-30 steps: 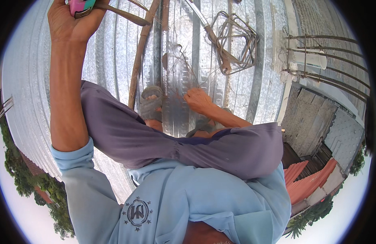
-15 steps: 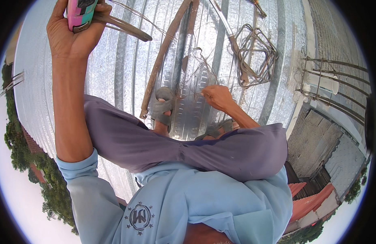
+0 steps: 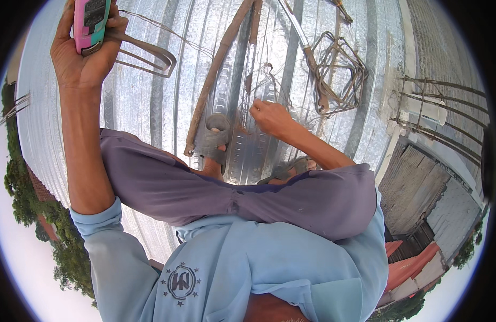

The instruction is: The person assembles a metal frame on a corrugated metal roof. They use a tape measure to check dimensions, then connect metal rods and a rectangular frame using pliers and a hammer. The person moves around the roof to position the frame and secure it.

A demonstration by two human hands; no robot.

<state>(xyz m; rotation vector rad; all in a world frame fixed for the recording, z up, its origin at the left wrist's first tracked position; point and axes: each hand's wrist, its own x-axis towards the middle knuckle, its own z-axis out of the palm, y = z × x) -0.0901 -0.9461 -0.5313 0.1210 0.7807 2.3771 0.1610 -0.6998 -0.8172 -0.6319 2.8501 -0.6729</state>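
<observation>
Device and bent metal loop in the left grip, right grip near thin wires

The pink-and-teal device, with a dark panel on its face, is well to the left of the long brown pole that serves here as landmark. The person's left grip is wrapped around it, palm up, fingers curled along its sides. The bent metal loop sticks out of the same grip toward the pole, and a slender strand runs from beside that grip to the pole.

To the right of the pole, the right grip is low, its fingers curled and pressed together. Whether they pinch a wire cannot be told. Thin wires lie tangled just beyond this grip, between the pole and a heap of squarish metal loops. A long bar, silver at one part and brown at another, slants between the pole and that heap, partly under the loops. A shorter brown bar lies just beside the pole's far end.

At the pole's near end, just to its right, is a grey sandal on the left foot; the other sandal is farther right. Ribbed metal sheeting lies beneath the pole. Far to the pole's right, rusty rods stick out around a white pipe.
</observation>
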